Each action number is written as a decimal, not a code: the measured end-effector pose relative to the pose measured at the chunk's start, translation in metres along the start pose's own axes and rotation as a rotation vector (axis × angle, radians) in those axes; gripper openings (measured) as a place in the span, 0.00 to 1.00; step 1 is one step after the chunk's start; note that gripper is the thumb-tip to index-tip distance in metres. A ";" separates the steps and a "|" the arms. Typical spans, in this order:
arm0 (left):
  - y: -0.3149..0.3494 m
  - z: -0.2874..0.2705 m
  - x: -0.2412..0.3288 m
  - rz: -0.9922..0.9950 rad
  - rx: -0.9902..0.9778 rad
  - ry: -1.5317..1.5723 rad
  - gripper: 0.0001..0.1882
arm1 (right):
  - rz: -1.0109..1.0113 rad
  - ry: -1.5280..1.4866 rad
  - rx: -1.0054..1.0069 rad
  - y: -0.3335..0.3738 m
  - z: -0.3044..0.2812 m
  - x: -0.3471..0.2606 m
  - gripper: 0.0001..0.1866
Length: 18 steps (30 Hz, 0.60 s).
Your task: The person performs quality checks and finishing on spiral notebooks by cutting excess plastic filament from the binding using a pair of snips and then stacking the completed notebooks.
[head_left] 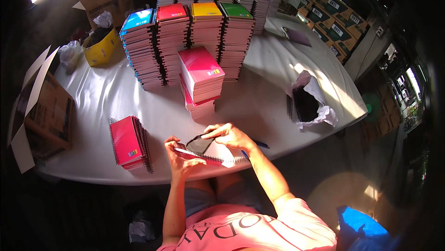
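Observation:
At the table's near edge, my left hand (182, 162) grips a spiral notebook (220, 152) by its left end. Pale pages and the wire coil show, with a bit of pink-red cover below. A black flat piece (200, 145) lies over the pages, its upper right corner pinched by the fingers of my right hand (228, 136). Whether that piece is joined to the notebook, I cannot tell. Left of my hands lies a small stack of red spiral notebooks (126, 140). Just beyond them rises a taller pile of red notebooks (202, 71), unevenly stacked.
Tall notebook stacks in blue (140, 19), red (171, 12), yellow (206, 11) and green (236, 12) stand farther back. An open carton (50, 107) sits at left, near a yellow container (101, 49). Crumpled paper around black coils (309, 100) lies at right. Blue pens (261, 144) are near my right forearm.

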<state>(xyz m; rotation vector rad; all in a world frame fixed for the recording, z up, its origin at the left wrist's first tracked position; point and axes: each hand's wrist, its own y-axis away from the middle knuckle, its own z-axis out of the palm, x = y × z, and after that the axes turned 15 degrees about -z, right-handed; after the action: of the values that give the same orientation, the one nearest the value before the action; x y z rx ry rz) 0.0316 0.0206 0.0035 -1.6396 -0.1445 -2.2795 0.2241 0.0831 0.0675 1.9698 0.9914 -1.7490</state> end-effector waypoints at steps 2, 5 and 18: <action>-0.005 -0.014 -0.008 -0.590 0.033 0.614 0.39 | -0.329 -0.444 -0.150 0.001 0.010 -0.010 0.27; -0.001 -0.016 -0.014 -0.045 -0.105 -0.193 0.49 | -0.065 0.147 -0.110 0.000 0.007 0.006 0.28; 0.005 -0.020 -0.020 -0.046 -0.174 -0.095 0.22 | 0.158 1.245 0.349 0.049 -0.032 0.029 0.28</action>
<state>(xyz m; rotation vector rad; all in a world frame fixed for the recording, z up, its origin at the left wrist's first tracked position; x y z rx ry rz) 0.0211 0.0149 -0.0222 -1.8503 -0.0059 -2.3059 0.2809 0.0772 0.0358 3.3036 0.7607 -0.4563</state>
